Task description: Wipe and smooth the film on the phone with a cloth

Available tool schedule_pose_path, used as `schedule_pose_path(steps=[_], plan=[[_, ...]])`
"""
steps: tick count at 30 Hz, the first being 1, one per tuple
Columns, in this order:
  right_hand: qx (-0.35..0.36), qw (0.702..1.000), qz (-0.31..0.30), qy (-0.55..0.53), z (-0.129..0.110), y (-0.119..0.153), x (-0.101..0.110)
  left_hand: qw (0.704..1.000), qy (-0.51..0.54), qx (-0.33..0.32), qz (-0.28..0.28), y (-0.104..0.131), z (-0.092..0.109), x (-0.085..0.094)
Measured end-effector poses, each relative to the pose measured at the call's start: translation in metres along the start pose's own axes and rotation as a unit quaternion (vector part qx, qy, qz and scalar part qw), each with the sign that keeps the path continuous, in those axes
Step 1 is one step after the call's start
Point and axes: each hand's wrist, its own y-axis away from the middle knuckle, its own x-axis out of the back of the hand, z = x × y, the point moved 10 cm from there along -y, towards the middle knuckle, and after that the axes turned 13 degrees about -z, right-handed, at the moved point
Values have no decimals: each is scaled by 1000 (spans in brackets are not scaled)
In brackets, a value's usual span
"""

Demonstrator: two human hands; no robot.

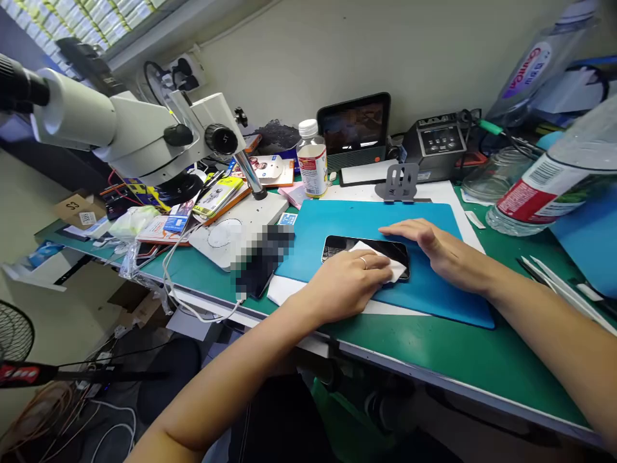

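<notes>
A smartphone (337, 244) with a dark, glossy screen lies face up on a blue mat (332, 218). My left hand (351, 278), wearing a ring, presses a white wipe (398, 271) against the screen with bent fingers. Part of the wipe and the phone's near edge are hidden under this hand. My right hand (441, 251) holds nothing. It is beside the phone's right end, fingers stretched out toward the left and thumb raised.
A microscope (139, 132) stands at the left, a second phone (263, 257) by its base. Behind the mat are a bottle (312, 161), a tablet (354, 125) and a grey stand (401, 183). A large bottle (535, 190) and tweezers (554, 283) lie at the right.
</notes>
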Motion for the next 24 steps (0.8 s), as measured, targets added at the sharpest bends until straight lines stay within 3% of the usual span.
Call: schedule_pose_path(steps=[7, 12, 17, 24], plan=[[31, 999, 8, 25, 6, -1, -1, 997, -14, 72, -30, -2, -45, 16], [23, 999, 4, 29, 10, -1, -3, 998, -42, 30, -34, 3, -41, 14], [14, 1000, 3, 26, 7, -1, -3, 998, -51, 41, 0, 7, -46, 12], [6, 1000, -11, 23, -8, -2, -3, 981, -40, 173, 77, -8, -106, 36]])
